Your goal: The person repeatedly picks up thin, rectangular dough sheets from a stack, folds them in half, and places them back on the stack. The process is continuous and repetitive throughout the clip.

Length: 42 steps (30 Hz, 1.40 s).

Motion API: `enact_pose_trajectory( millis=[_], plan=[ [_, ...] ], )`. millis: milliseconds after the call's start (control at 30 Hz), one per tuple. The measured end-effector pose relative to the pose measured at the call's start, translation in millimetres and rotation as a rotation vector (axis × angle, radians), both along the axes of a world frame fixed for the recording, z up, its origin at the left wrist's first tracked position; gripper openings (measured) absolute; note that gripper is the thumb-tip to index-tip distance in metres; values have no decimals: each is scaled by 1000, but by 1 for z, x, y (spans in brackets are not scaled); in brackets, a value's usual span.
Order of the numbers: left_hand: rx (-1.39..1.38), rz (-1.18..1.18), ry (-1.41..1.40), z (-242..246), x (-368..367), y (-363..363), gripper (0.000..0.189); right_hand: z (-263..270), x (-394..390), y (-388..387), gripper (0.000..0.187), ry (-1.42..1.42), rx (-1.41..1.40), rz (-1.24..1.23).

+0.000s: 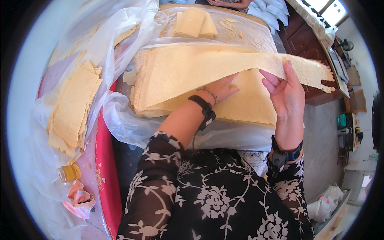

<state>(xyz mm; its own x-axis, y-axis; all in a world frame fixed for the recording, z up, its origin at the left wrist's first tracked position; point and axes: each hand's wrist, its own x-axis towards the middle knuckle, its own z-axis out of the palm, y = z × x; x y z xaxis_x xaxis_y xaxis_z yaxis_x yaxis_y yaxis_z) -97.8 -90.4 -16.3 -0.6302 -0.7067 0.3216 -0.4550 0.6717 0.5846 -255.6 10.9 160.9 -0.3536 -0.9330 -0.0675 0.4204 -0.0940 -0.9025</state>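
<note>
A large stack of thin, pale yellow sheets (255, 105), with rough left edges, lies on plastic film before me. My right hand (285, 90) grips the raised right end of the top sheet (204, 66) between thumb and fingers; that end is ragged and torn. My left hand (225, 88) reaches beneath the lifted sheet and rests on the stack, its fingers partly hidden by the sheet and its thumb spread. Both wrists wear black straps with small devices.
Folded sheets (192, 24) and crumbs lie at the table's far side. Smaller sheets (72, 111) are piled on plastic film at left, near a glass jar with yellow contents (69, 173) and a pink cloth (79, 200). Another person's arms (228, 3) show at the top.
</note>
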Motion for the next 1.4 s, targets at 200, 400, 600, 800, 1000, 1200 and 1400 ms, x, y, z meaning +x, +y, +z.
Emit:
enact_pose_trajectory(
  millis=[200,400,600,800,1000,1200,1400],
  plan=[
    [-6,89,-242,-18,1,-8,69,16,-12,25,40,-3,-154,-27],
    [-179,178,-233,-26,8,-8,67,49,-33,51,39,108,-407,-52],
    [-40,308,-102,-3,45,2,66,-10,-78,72,41,170,29,-240],
    [183,503,131,7,86,16,65,-61,-122,85,42,-61,84,-370],
    [395,525,425,-1,101,6,63,-23,-176,98,42,10,-33,-484],
    [538,472,637,-3,115,-14,62,-94,-195,102,37,-132,163,-568],
    [888,384,1060,-12,136,-49,61,-132,-247,119,34,-126,244,-657]
  ],
)
